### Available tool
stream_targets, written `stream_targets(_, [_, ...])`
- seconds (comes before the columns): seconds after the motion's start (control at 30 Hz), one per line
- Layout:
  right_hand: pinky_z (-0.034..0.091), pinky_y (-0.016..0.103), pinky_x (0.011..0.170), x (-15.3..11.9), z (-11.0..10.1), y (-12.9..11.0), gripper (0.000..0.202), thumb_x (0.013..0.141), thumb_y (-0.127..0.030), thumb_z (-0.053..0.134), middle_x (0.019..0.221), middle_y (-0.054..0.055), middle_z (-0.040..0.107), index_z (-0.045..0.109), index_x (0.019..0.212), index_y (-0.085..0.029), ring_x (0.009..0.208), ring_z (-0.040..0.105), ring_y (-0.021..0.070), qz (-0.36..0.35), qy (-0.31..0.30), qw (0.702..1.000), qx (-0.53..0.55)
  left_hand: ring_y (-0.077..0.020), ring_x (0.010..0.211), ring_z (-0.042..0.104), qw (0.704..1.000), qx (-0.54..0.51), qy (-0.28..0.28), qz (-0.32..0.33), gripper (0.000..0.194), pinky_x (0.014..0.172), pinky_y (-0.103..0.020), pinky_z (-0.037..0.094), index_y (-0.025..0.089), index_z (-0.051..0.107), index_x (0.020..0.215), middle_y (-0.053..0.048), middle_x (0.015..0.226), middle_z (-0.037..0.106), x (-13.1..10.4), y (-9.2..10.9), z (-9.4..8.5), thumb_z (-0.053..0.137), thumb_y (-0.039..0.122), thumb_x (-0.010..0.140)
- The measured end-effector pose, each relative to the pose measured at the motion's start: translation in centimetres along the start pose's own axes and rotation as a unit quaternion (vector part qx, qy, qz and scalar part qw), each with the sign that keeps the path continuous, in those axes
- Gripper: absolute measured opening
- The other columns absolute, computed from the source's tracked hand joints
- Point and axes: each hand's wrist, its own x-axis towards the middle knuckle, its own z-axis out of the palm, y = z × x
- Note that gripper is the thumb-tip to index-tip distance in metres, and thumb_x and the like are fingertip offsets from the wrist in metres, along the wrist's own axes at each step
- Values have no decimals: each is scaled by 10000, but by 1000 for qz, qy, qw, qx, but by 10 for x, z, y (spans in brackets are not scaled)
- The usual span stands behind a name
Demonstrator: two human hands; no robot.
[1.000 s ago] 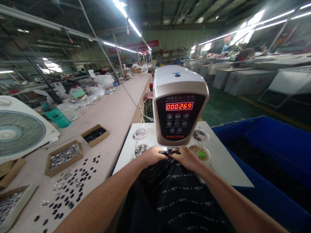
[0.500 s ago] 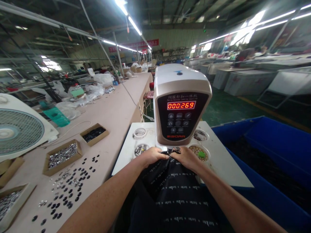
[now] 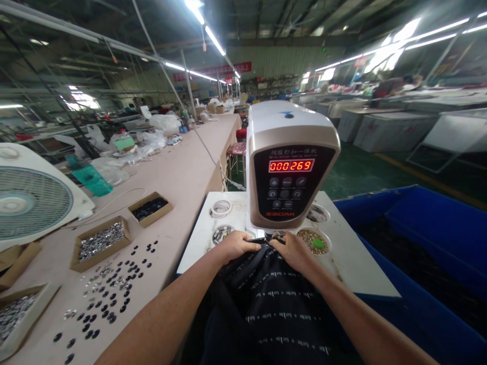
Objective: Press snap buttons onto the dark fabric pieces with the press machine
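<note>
A black garment with rows of white lettering [image 3: 281, 294] hangs from my hands toward my lap. My left hand [image 3: 239, 245] pinches its upper edge from the left, and my right hand [image 3: 289, 249] grips the same edge a short way off. Both hands are right under the head of a white and gold button-fastening machine [image 3: 291, 167], whose red display reads 000269. The machine's working point is mostly hidden behind the cloth and fingers. Beside my right hand, a round well of small brass-coloured parts [image 3: 310, 239] holds a green piece [image 3: 318, 244]. Near my left hand is a well of metal parts [image 3: 221, 234].
To the left, a long table [image 3: 182, 203] bears loose black and silver snap parts [image 3: 110, 299], a box of silver parts [image 3: 101, 241], a box of black parts [image 3: 150, 209] and a fan [image 3: 34, 187]. A blue bin [image 3: 426, 203] with dark contents stands at the right.
The view has shifted slightly, so the machine appears a little further right. Both hands keep their grip on the garment's edge under the machine head. The display number is unchanged.
</note>
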Motion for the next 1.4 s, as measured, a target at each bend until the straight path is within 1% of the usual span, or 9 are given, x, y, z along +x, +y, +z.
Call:
stream_targets(0.57, [431,312,803,-1,-3,5,338,972,-387,484,1056,138,771,685,1141,-175,994,701,274,-11,-12,995,-94,-174,661,582,999,12,-10,31,343,632,-274,414,142,661,798,-1,714,651,11,-8,-2,750,415,611])
stream_targets(0.93, [425,320,823,-1,-2,4,333,951,-360,517,1076,144,767,685,1161,-165,998,693,280,-4,-7,999,-46,-177,664,601,999,25,7,29,327,607,-266,425,147,673,791,-3,702,665,11,-9,0,753,414,619])
stream_targets(1.07, [432,321,862,-4,-5,1,305,930,-317,533,1064,123,771,705,1134,-168,1001,686,267,-5,8,1000,8,-218,789,645,995,55,56,60,333,746,-320,491,148,690,877,-53,826,710,2,2,4,723,399,661])
stream_targets(1.13, [437,305,878,-7,-10,2,272,911,-300,549,1051,93,775,728,1081,-186,992,684,243,-5,18,999,42,-252,939,640,982,74,142,96,400,892,-381,486,144,671,1012,-103,998,709,-18,4,5,674,414,718])
stream_targets(1.17, [440,300,884,-9,-14,4,252,897,-294,559,1035,80,777,740,1042,-193,984,683,235,-2,25,998,61,-265,1029,619,968,81,208,115,452,962,-412,465,150,642,1108,-126,1130,681,-31,1,5,633,443,764])
stream_targets(1.2, [443,301,890,-12,-20,7,234,884,-293,568,1010,69,778,751,996,-198,973,681,232,5,34,996,80,-274,1044,623,933,78,318,146,484,951,-420,483,163,631,1138,-128,1163,672,-47,-7,4,608,497,788])
stream_targets(1.27, [449,317,905,-18,-32,15,211,858,-311,588,952,58,775,762,900,-198,959,677,238,28,60,990,124,-282,1077,639,895,47,413,163,541,833,-381,542,215,587,1224,-107,1240,651,-82,-35,4,567,598,843])
stream_targets(1.33, [461,334,921,-27,-47,25,214,836,-343,608,935,50,774,764,859,-199,968,676,248,60,92,977,181,-278,1051,666,882,66,456,95,506,744,-347,566,259,595,1201,-63,1195,680,-114,-77,7,540,636,868])
stream_targets(1.4, [492,350,906,-40,-63,38,231,812,-379,637,931,46,781,769,876,-200,951,693,255,101,121,954,253,-257,1049,676,902,177,392,31,406,803,-359,587,282,624,1177,-46,1132,703,-138,-118,16,456,574,951])
